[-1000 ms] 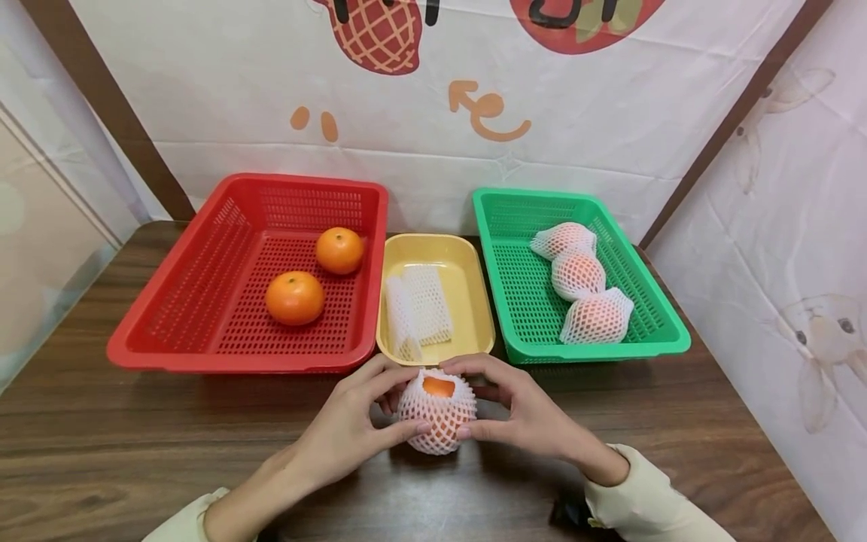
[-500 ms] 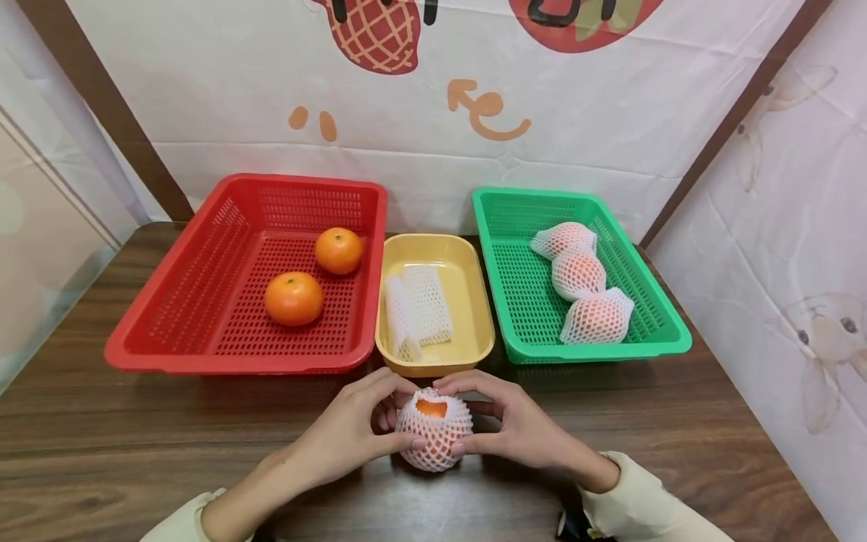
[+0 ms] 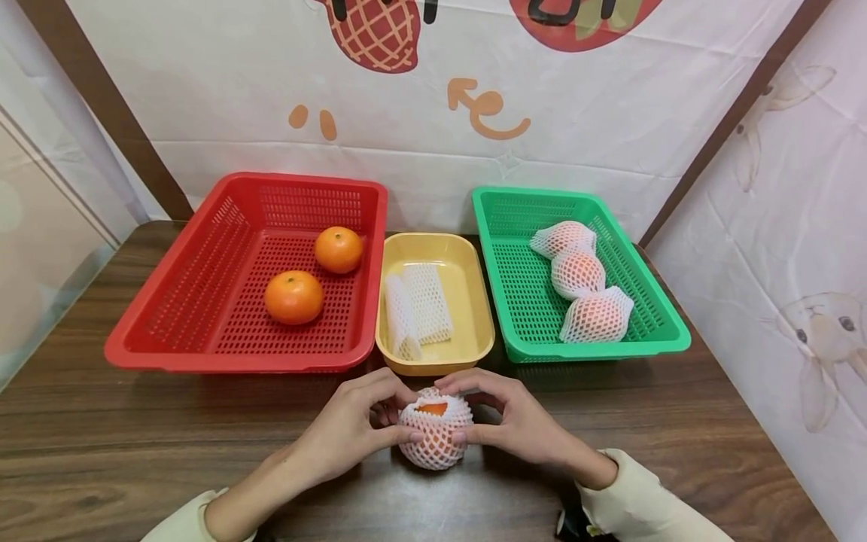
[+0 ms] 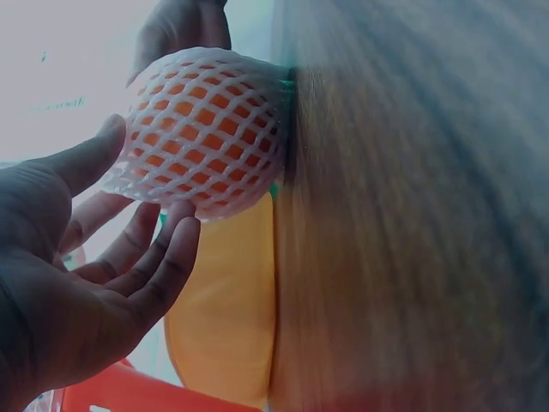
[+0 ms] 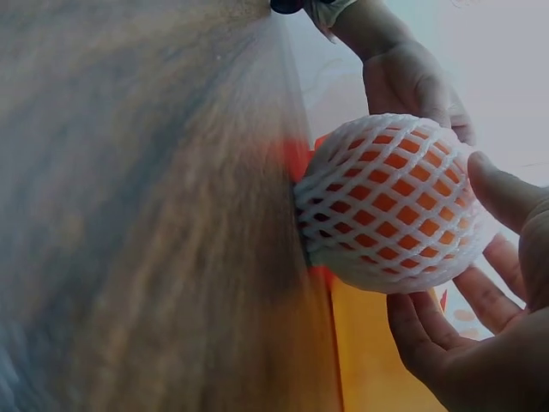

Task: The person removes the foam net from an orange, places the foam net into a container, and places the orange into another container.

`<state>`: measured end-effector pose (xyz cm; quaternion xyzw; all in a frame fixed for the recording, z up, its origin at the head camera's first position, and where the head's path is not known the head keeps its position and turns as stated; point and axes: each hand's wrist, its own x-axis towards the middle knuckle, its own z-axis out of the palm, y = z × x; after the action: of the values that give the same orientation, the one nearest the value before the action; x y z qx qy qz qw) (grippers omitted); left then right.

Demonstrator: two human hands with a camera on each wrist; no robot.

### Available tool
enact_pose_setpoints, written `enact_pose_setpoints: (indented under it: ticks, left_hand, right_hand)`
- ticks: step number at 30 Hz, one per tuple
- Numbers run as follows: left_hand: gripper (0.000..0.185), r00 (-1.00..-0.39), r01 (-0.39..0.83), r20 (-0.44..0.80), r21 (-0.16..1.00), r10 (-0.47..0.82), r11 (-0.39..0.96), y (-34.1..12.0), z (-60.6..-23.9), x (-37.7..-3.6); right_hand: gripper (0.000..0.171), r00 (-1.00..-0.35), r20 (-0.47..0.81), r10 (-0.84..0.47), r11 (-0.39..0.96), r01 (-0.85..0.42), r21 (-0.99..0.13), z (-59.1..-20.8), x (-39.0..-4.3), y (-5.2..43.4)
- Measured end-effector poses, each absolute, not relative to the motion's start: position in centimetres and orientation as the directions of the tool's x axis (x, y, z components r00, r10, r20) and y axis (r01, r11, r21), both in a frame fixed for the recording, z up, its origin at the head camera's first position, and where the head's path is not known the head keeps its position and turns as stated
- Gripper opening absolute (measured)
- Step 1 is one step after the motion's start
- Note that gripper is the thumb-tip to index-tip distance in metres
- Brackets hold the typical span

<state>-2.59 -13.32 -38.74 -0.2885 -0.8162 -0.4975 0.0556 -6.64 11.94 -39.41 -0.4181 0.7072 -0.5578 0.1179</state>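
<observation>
The orange (image 3: pixel 434 427) sits on the table (image 3: pixel 135 436), just in front of the yellow tray (image 3: pixel 467 301), wrapped in a white foam net (image 3: pixel 433 444) and held between both hands. The head view shows what the wrist views miss: the net's top is open, leaving a patch of bare peel there. The wrist views show the sides instead, with orange showing through every diamond mesh of the net (image 4: pixel 206 129) and the fruit resting on the wood. The left hand (image 3: pixel 345 433) curls round the left side, thumb low and fingertips at the net's top edge; the right hand (image 3: pixel 518 425) mirrors it on the right, its fingers pinching the rim. In the right wrist view the fingers (image 5: pixel 429 335) lie cupped close under the net.

The tray holds folded spare nets (image 3: pixel 416 309). To the left, a red basket (image 3: pixel 169 301) holds two bare oranges (image 3: pixel 294 296). To the right, a green basket (image 3: pixel 650 316) holds three netted fruits (image 3: pixel 579 275).
</observation>
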Motion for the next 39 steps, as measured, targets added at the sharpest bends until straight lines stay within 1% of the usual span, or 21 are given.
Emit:
enact_pose_setpoints:
  ticks: [2,8,12,16,20,23,26,28,30,33,36,39]
  left_hand:
    - [0.022,-0.827,0.527,0.383,0.781,0.411,0.334,-13.3,-38.7,-2.6]
    - [0.017,-0.824,0.544,0.413,0.769,0.389,0.336,-13.2,-38.8,-2.5]
    - [0.016,-0.820,0.556,0.433,0.760,0.375,0.337,-13.1,-38.7,-2.5]
    - [0.018,-0.836,0.533,0.413,0.769,0.362,0.352,-13.1,-38.7,-2.5]
    - [0.022,-0.857,0.492,0.365,0.792,0.365,0.363,-13.1,-38.6,-2.5]
    - [0.029,-0.861,0.477,0.344,0.801,0.374,0.362,-13.1,-38.7,-2.5]
    - [0.037,-0.865,0.469,0.332,0.801,0.376,0.372,-13.1,-38.7,-2.4]
    - [0.039,-0.866,0.467,0.329,0.801,0.375,0.374,-13.1,-38.7,-2.4]
    - [0.037,-0.869,0.462,0.327,0.803,0.370,0.375,-13.0,-38.8,-2.4]
    - [0.028,-0.868,0.470,0.344,0.801,0.359,0.370,-12.9,-38.8,-2.4]
    - [0.019,-0.863,0.486,0.373,0.798,0.340,0.358,-12.8,-38.7,-2.3]
    - [0.014,-0.855,0.505,0.404,0.789,0.325,0.349,-12.8,-38.7,-2.3]
  right_hand:
    - [0.042,-0.625,0.307,-0.718,0.030,-0.468,-0.883,-38.9,-6.5,11.8]
    - [0.035,-0.660,0.291,-0.692,0.036,-0.434,-0.900,-37.6,-5.9,11.5]
    - [0.030,-0.677,0.316,-0.665,0.032,-0.449,-0.893,-38.2,-6.0,11.6]
    - [0.031,-0.687,0.345,-0.640,0.028,-0.470,-0.882,-39.5,-6.4,11.8]
    - [0.029,-0.697,0.360,-0.620,0.015,-0.469,-0.883,-40.3,-6.6,11.9]
    - [0.026,-0.710,0.371,-0.599,0.000,-0.464,-0.886,-40.3,-6.5,11.7]
    - [0.023,-0.728,0.372,-0.577,-0.009,-0.449,-0.893,-39.3,-6.0,11.3]
    - [0.021,-0.740,0.365,-0.565,-0.010,-0.437,-0.900,-38.5,-5.6,11.1]
    - [0.019,-0.748,0.358,-0.558,-0.005,-0.428,-0.904,-38.0,-5.3,10.9]
    - [0.020,-0.746,0.363,-0.558,-0.005,-0.435,-0.901,-38.5,-5.4,11.0]
    - [0.023,-0.733,0.371,-0.570,0.002,-0.453,-0.892,-39.6,-5.9,11.2]
    - [0.028,-0.716,0.371,-0.592,0.025,-0.476,-0.879,-40.1,-6.2,11.4]
